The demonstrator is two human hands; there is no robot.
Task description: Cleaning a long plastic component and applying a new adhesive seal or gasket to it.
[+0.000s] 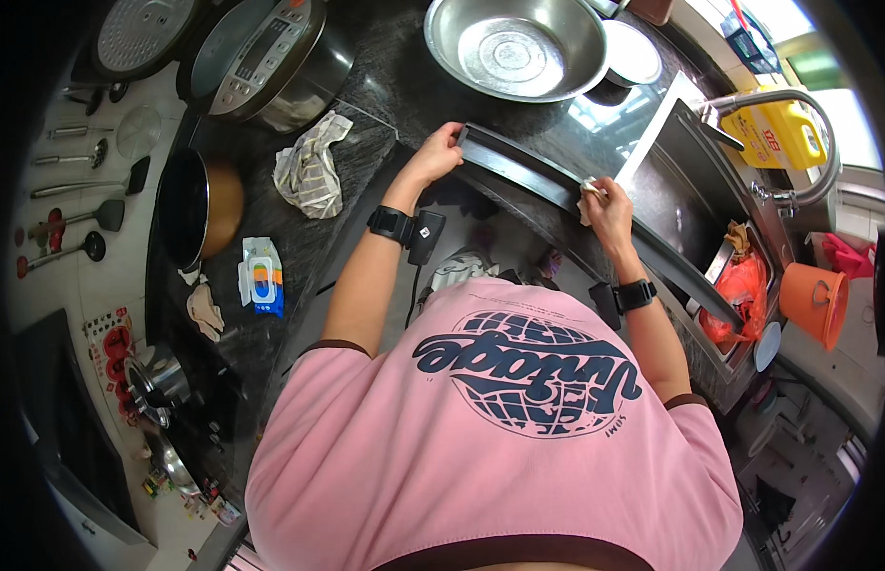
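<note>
My left hand has its fingers closed on the upper-left end of a long dark strip, held at the counter's front edge and stretching down to the right beside the sink. My right hand pinches a crumpled white wipe against that strip, farther along it. Left of my left hand lie a striped cloth and a blue-and-white wipes pack on the dark counter.
A steel bowl and rice cooker stand at the back. Right are the sink, faucet, yellow jug, red bag and orange bucket. Left are a pot and hanging utensils.
</note>
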